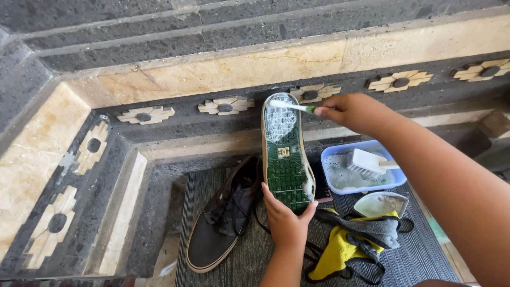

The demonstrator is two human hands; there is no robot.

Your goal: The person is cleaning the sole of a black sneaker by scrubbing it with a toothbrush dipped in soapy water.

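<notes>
Soap foam covers the toe end of the green-soled shoe [287, 154], which I hold upright with its sole facing me, heel down, over the dark ribbed mat [249, 255]. My left hand [286, 217] is closed around the heel from below, fingers wrapped up both sides. My right hand [350, 111] is pinched shut on a toothbrush [291, 106], whose white bristled end lies across the foamy toe of the sole. Just left of the held shoe, touching the mat, lies its mate, a dark lace-up sneaker [226, 218] with a tan rim, laces loose, toe pointing toward me. Behind the held shoe and under my right forearm sits a pale blue tub [396, 178] of sudsy water, with a white scrub brush [369, 163] resting in it. Near the tub, toward me, lies a grey insole [381, 203], and beside that a heap of yellow cloth [334, 252] with a grey cloth [374, 228] and black laces tangled over it. Dark stone wall [159, 53] with tan bands and flower-shaped inlays closes in the mat at the back and left, leaving little room that side.
</notes>
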